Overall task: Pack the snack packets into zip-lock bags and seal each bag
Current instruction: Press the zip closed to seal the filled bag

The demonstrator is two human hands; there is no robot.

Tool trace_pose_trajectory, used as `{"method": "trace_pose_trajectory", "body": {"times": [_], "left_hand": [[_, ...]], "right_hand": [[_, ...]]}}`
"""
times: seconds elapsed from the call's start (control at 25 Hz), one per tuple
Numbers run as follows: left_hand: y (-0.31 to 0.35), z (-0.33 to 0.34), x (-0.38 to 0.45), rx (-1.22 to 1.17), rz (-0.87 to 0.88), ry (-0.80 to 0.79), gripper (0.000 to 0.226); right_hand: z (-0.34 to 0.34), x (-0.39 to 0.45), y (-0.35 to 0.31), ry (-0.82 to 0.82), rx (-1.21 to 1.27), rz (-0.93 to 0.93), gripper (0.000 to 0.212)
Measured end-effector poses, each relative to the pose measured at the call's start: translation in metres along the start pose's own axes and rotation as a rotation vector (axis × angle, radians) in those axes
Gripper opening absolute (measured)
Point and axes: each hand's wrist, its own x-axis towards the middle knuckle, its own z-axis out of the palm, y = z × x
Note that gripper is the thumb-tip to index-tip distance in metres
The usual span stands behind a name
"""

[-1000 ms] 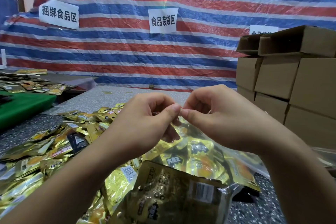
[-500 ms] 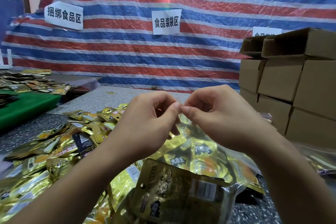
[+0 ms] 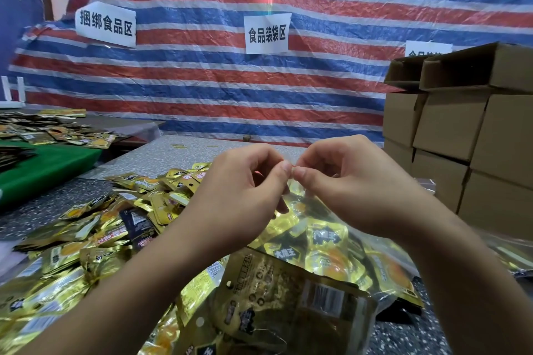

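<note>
Little moved: your left hand [image 3: 242,196] and right hand [image 3: 354,187] keep pinching the filled zip-lock bag [image 3: 326,236] top mid-seam above the bench [image 3: 57,204]; uneven fingers pressure risks gaps.

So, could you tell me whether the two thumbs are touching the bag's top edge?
Touching: the head view shows the left hand and right hand pinching the bag at its top edge, thumbs tip to tip.

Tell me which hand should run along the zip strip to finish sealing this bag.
Probably the right hand. Both hands pinch the zip-lock bag's top edge where their fingertips meet; more of the bag seems to spread to the right, so the left hand can anchor it.
</note>
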Motion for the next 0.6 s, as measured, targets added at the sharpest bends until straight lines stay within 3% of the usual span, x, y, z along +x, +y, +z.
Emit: {"method": "trace_pose_trajectory", "body": {"times": [0.24,0.44,0.6], "left_hand": [[-0.0018,0.0015,-0.0001,0.033,0.028,0.002,0.021],[-0.0018,-0.0008,0.0028,-0.109,-0.089,-0.07,0.026],[0.0002,-0.0007,0.0001,-0.017,0.019,0.011,0.026]], "right_hand": [[0.004,-0.0002,0.0007,0.019,-0.04,0.017,0.02],[0.0038,-0.0014,-0.002,0.034,-0.016,0.004,0.019],[0.003,-0.002,-0.0049,0.006,0.002,0.002,0.019]]}}
